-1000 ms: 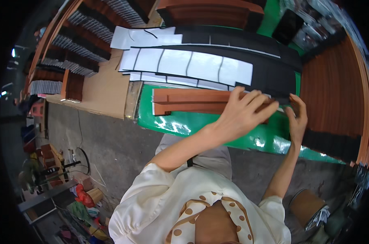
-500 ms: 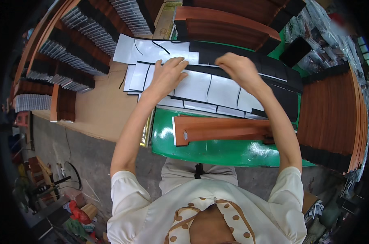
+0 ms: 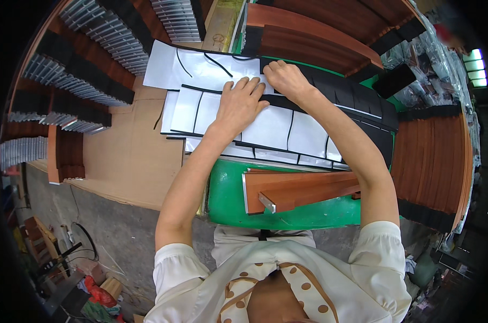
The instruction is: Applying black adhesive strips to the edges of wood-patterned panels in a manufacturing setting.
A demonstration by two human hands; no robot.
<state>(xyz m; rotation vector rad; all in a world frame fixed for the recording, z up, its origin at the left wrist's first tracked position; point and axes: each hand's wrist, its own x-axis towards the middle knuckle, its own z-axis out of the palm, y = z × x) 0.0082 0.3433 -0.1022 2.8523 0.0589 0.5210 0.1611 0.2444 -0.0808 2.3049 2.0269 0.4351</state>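
My left hand [image 3: 241, 106] lies flat with its fingers slightly apart on glossy white sheets [image 3: 265, 127] edged and crossed by thin black strips. To its right my right hand [image 3: 288, 79] is closed, its fingertips pressed together at the left edge of a black sheet [image 3: 335, 89] in the far row. Whatever is pinched there is hidden by the fingers. Left of that black sheet, a white sheet [image 3: 159, 65] carries several loose, curved black strips [image 3: 218, 64]. Lower in the stack, more white sheets show below the left hand.
On the green tabletop [image 3: 228, 202] near me lie reddish-brown slats [image 3: 303, 188]. Stacks of brown slats with black ends stand at left [image 3: 88, 81], far side [image 3: 314, 40] and right [image 3: 429, 167]. Brown cardboard [image 3: 125, 156] covers the left surface. A dark phone-like slab [image 3: 393, 81] rests on plastic-wrapped goods.
My right hand has moved left to the black sheet's edge, and my left hand has slid slightly right over the white sheets. One near brown slat now sits at an angle.
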